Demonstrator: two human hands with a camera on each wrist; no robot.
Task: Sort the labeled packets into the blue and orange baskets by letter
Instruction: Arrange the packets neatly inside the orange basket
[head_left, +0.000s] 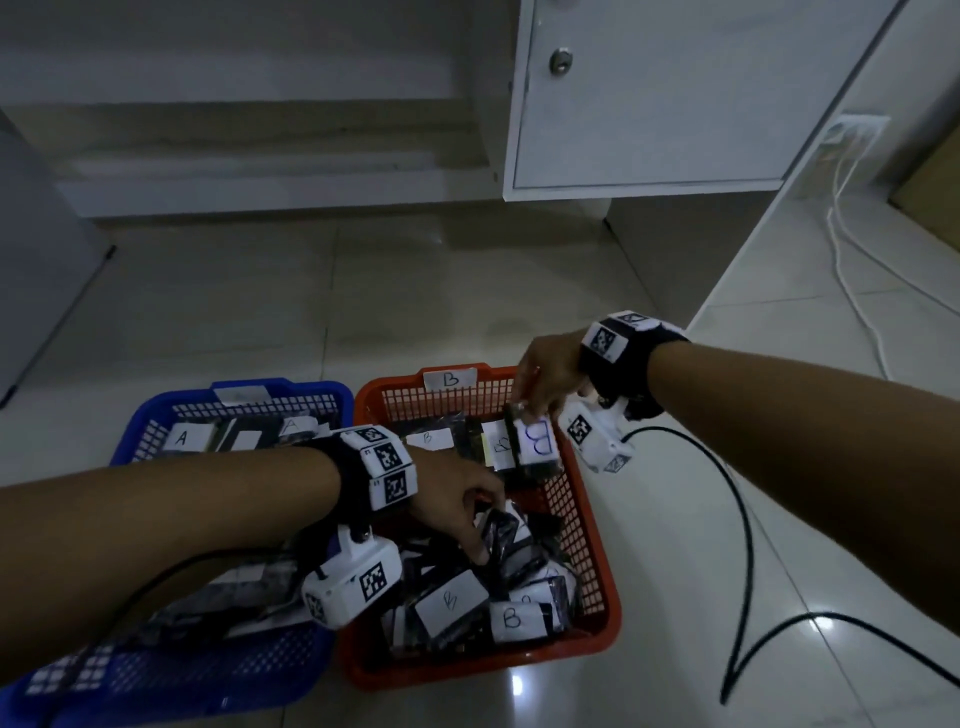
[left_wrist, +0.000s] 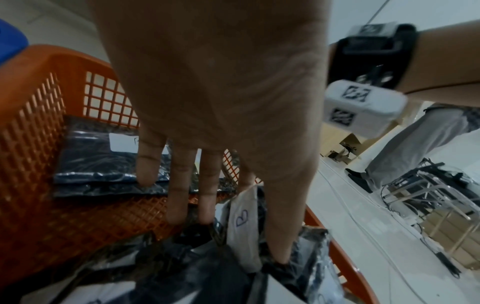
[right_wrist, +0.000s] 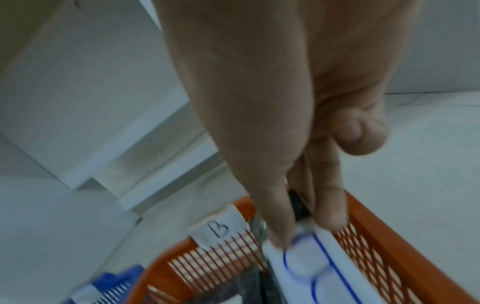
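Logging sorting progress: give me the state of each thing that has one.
Right hand: pinching a B packet above the orange basket.
Left hand: fingers straight, down among the packets in the orange basket.
Orange basket: tagged B, holding B packets.
Blue basket: holding A packets.

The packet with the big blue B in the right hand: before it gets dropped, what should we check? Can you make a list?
1. Letter on the held packet reads B: ok.
2. Tag on the orange basket reads B too: ok.
3. Right hand pinches the packet by its top edge: ok.
4. Packet hangs over the orange basket, not the blue basket: ok.
5. Left hand is away from the drop spot, reaching into the near pile of packets: ok.
6. Whether every packet already in the orange basket is a B: cannot tell, some labels are hidden.
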